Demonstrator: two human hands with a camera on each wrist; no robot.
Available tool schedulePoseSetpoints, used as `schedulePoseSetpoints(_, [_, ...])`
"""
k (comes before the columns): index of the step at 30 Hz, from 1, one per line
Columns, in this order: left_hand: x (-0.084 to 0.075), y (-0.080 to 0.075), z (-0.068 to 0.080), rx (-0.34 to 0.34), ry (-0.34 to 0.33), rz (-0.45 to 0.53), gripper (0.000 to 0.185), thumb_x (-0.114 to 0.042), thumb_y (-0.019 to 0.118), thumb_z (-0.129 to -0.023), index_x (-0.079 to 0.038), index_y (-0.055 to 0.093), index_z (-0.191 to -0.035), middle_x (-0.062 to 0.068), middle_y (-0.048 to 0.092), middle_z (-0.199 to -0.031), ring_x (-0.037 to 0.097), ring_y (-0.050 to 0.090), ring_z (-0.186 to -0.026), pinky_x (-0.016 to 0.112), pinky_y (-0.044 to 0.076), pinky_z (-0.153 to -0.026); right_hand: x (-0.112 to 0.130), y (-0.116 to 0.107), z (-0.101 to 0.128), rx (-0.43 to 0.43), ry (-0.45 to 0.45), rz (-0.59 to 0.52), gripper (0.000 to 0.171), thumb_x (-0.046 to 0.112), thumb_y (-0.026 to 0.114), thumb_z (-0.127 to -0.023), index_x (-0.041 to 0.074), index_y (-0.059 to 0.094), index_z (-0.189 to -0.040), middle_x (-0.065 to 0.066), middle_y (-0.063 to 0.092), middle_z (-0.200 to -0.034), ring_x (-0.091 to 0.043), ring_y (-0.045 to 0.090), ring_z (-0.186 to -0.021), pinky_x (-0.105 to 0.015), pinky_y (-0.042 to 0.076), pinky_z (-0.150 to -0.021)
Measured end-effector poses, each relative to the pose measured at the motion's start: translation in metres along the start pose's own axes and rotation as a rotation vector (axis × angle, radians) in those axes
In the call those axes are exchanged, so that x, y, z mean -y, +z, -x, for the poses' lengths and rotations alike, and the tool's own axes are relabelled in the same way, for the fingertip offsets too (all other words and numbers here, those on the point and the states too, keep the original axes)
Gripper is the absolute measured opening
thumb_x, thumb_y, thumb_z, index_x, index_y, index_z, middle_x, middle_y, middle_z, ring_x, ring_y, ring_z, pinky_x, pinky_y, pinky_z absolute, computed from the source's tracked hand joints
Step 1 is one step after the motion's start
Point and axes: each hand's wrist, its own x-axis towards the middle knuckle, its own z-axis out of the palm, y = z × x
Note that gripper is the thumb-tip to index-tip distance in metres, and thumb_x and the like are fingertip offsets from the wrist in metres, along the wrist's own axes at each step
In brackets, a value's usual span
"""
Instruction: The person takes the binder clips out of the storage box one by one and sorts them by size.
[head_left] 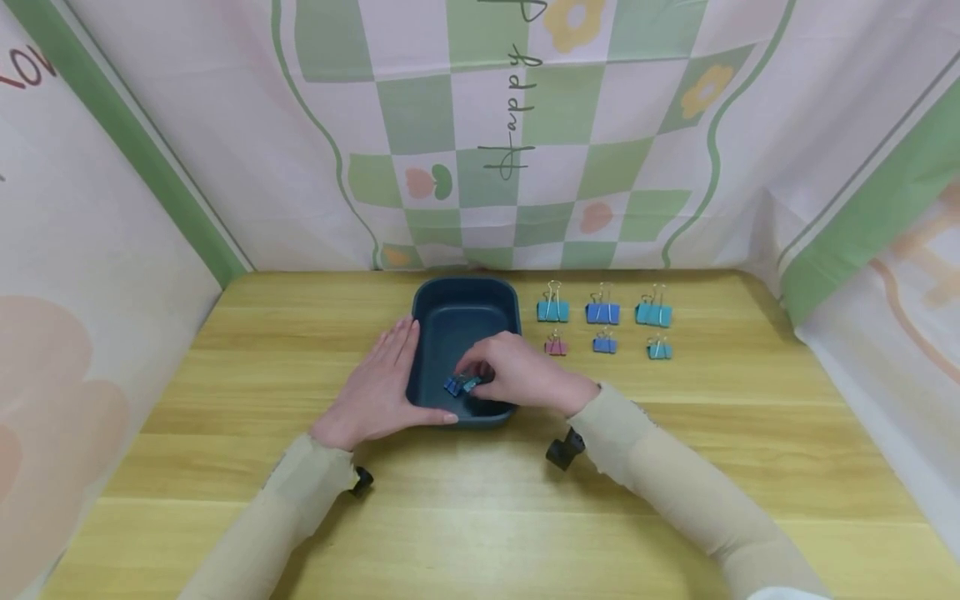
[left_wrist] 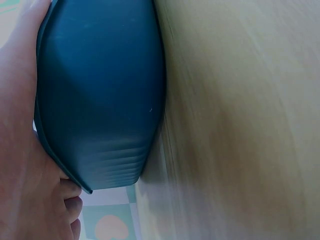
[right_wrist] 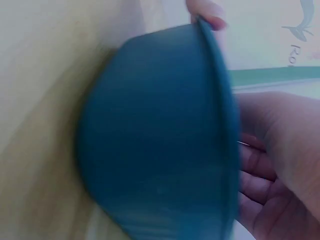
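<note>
Nearest the viewer, two forearms in beige sleeves cross the wooden table (head_left: 480, 517).

Left hand (head_left: 378, 387): laid flat, fingers straight and together, pressed against the left outer wall of the dark blue tray (head_left: 465, 293), thumb running along its near rim. It grips nothing — it only bears on the tray. The left wrist view confirms skin against the tray wall (left_wrist: 100, 100).

Right hand (head_left: 521, 371): reaching over the tray's right rim, fingers curled down inside, pinching a small binder clip (head_left: 471, 383) low in the near part of the tray. A second blue clip (head_left: 453, 386) lies just beside it on the tray floor. Right wrist view is blurred; the pinch cannot be read there.

Beyond, right of the tray — six binder clips in two rows: small pink (head_left: 556, 345), blue (head_left: 604, 342), teal (head_left: 659, 349); behind them larger teal (head_left: 552, 309), blue (head_left: 603, 312), teal (head_left: 653, 312).

Farthest: a checked green-and-pink backdrop (head_left: 525, 125).
</note>
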Motion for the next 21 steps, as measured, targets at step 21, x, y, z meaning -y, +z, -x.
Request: schedulePoseSetpoints(21, [-0.002,-0.002,0.000,0.009,-0.019,0.010,0.142,-0.099,0.047,-0.068,-0.002,0.001,-0.162,0.013,-0.001,-0.169,0.022,-0.003,-0.154,0.038,0.005,-0.123,-0.016,-0.067,0.049,-0.227,0.150,-0.033,0.033,0.006,0.085,-0.084,0.007,0.078,-0.117,-0.004,0.075,-0.101,-0.019,0.071,-0.088,-0.038,0.060,-0.077])
